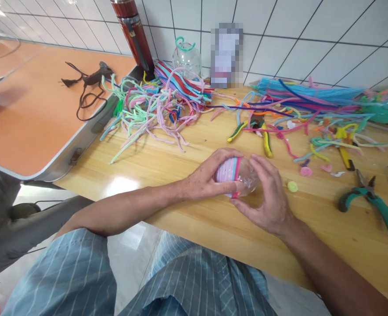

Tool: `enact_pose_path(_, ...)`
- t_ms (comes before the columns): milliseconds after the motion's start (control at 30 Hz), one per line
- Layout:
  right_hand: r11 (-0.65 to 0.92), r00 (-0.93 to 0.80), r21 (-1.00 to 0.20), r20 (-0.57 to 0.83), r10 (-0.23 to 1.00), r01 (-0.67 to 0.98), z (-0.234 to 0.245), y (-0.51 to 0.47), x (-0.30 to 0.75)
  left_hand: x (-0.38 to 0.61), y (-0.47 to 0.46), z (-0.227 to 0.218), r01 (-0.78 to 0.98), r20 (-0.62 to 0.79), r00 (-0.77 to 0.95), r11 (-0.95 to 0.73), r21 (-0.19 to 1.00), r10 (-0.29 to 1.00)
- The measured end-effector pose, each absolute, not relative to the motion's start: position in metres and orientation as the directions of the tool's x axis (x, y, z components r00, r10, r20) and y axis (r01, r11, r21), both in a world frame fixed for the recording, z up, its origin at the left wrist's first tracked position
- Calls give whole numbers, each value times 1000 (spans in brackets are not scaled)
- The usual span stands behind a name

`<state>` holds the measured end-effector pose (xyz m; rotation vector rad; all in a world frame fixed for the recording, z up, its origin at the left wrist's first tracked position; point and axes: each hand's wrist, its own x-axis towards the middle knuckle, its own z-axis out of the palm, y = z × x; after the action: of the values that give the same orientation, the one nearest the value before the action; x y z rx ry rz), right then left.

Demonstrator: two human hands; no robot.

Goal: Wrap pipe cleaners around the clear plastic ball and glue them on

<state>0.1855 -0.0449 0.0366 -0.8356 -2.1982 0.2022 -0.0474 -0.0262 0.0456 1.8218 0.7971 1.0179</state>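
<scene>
Both my hands hold a small clear plastic ball (pixel 243 175) just above the wooden table (pixel 167 162). Lilac, blue and pink pipe cleaners (pixel 228 169) are wound around its left half. My left hand (pixel 207 175) wraps that wound side, fingers curled over the top and thumb underneath. My right hand (pixel 268 197) cups the bare clear side, fingers closed against it.
Heaps of coloured pipe cleaners (pixel 154 105) lie at the back left and back right (pixel 306 103). Green-handled pliers (pixel 375 204), yellow-handled cutters (pixel 343 153) and another pair (pixel 263 134) lie on the table. A clear globe (pixel 186 57) and red flask (pixel 133 30) stand by the tiled wall. An orange table (pixel 26 123) adjoins at left.
</scene>
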Motion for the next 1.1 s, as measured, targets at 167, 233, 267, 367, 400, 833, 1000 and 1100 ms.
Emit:
enact_pose_path(167,795,-501,-351,632,591,495,39,-46,184,-47,-25,43,147,308,452,-411,900,837)
enact_pose_path(233,805,-515,-347,631,580,481,39,-45,185,-48,-24,43,156,341,456,-451,879,822)
enact_pose_path(267,810,-525,-340,629,573,478,39,-44,186,-48,-24,43,157,364,459,-478,864,810)
enact_pose_path(367,825,-564,-311,612,554,472,39,-41,189,-47,-23,42,146,431,485,-557,817,760)
enact_pose_path(400,829,-579,-302,603,549,471,40,-41,190,-46,-23,42,139,448,497,-578,804,743)
enact_pose_path(833,826,-594,-322,579,559,463,43,-39,192,-44,-24,38,148,443,516,-585,797,733)
enact_pose_path(1000,822,-599,-331,566,566,464,44,-41,190,-44,-26,42,135,443,508,-576,806,739)
enact_pose_path(1100,813,-596,-337,556,579,475,44,-43,189,-44,-27,46,129,431,510,-562,817,744)
